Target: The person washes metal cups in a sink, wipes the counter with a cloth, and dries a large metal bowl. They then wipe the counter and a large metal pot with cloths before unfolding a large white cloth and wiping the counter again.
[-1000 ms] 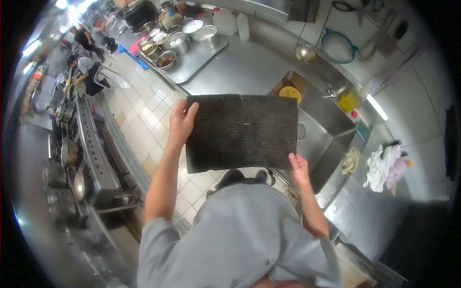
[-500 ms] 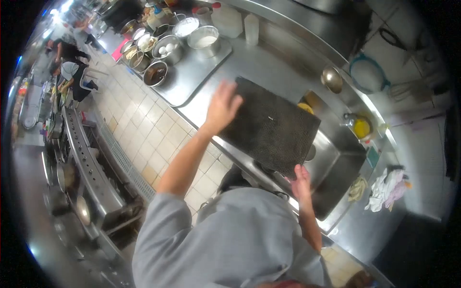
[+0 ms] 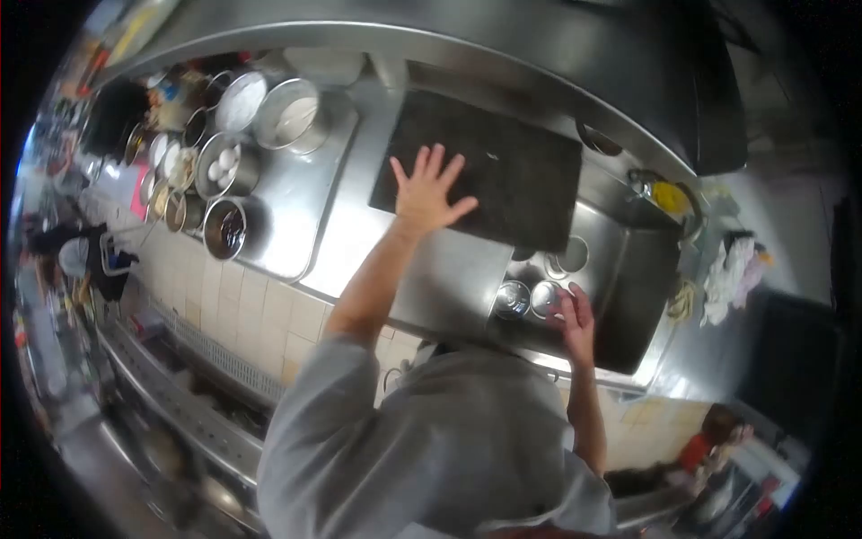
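A black mat (image 3: 512,175) lies on the metal desk (image 3: 444,283), to the left of the sink (image 3: 624,310). Its right end sticks out over the sink. The left hand (image 3: 426,198) is laid on the mat, on the part farther from the sink. Its fingers are spread wide apart, like a star. The right hand (image 3: 576,325) is over the near part of the sink. Its fingers are bent a bit and a little apart. Two round metal things (image 3: 512,300) sit in the sink, close by the right hand. I can't tell if the hand touches one of them.

Well to the left of the sink, a shiny tray (image 3: 319,202) sits on the desk, full of pots. One pot (image 3: 226,171) has white eggs in it, and another pot (image 3: 224,229) has something dark inside. A yellow bottle (image 3: 667,197) is by the far right corner of the sink. White and purple cloths (image 3: 725,283) lie in a heap to the right of the sink.
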{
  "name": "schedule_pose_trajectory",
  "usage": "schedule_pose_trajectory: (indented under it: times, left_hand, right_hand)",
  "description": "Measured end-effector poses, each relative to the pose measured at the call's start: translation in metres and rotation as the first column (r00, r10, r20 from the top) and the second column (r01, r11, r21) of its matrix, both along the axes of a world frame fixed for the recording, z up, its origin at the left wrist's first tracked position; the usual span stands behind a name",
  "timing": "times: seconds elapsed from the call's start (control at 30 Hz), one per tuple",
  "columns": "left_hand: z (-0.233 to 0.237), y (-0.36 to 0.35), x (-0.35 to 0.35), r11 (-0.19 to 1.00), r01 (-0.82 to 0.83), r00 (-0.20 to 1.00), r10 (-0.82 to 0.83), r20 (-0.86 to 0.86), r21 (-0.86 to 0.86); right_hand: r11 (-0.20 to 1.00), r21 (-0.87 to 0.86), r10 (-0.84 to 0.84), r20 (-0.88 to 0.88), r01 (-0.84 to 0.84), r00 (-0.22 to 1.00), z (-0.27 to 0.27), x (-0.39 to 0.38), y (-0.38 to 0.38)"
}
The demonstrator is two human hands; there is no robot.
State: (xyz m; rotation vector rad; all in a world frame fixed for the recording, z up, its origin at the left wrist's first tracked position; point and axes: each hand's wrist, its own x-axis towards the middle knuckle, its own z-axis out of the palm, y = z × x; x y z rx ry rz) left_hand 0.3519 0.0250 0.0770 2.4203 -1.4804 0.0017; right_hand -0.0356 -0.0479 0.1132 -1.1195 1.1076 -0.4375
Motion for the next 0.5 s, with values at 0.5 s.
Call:
schedule_pose_trajectory:
  times: [0.5]
  left_hand:
    - [0.016, -0.047, 0.052, 0.988, -0.028, 0.988, 0.005, 0.156, 0.151]
  right_hand:
    - [0.953, -0.051, -0.304, -0.117, 0.299, 0.946, -0.013, -0.052, 0.035]
